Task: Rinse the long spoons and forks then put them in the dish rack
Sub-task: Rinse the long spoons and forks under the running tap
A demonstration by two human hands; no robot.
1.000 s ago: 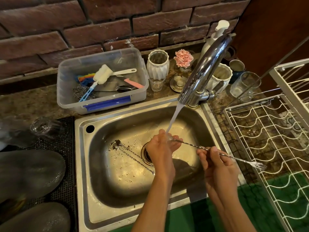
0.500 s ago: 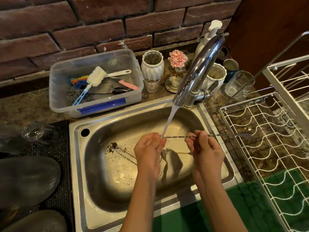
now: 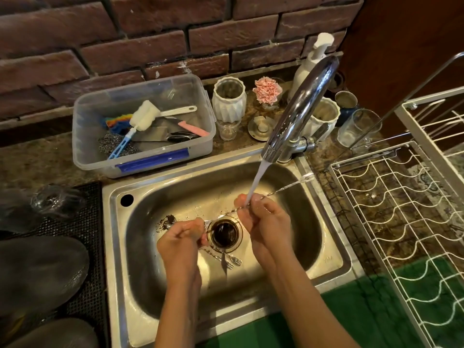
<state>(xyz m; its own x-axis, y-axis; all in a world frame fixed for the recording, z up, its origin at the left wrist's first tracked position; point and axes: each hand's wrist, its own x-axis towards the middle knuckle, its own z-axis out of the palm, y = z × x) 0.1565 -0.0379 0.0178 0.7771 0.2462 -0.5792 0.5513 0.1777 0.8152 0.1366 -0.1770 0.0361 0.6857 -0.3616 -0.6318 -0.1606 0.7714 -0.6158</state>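
Head view, landmark: sink drain [image 3: 225,233]. Long twisted fork [image 3: 281,190] held slantwise above the drain, tined end up and to the right near the sink [image 3: 324,257] rim, lower end down-left toward the drain. Right hand [image 3: 266,222], just right of the drain, fingers curled and pinching the shaft at mid-length, where the water stream [image 3: 258,180] from the faucet [image 3: 298,109] lands. Left hand [image 3: 183,237], just left of the drain, fingers curled round the fork's lower end; exact contact hidden behind the knuckles. Two more long utensils [image 3: 226,258] flat on the sink floor just below the drain, small forked ends pointing right, partly covered by the left hand. Dark grounds [image 3: 168,219] on the sink floor left of the drain. Clear plastic tub [image 3: 200,146] up-left of the drain, on the counter: sponge brush [image 3: 147,116], steel scourer [image 3: 108,144], pink-handled tool [image 3: 193,128], coloured cloth. White wire dish rack [image 3: 401,222] well right of the drain, no cutlery in it.
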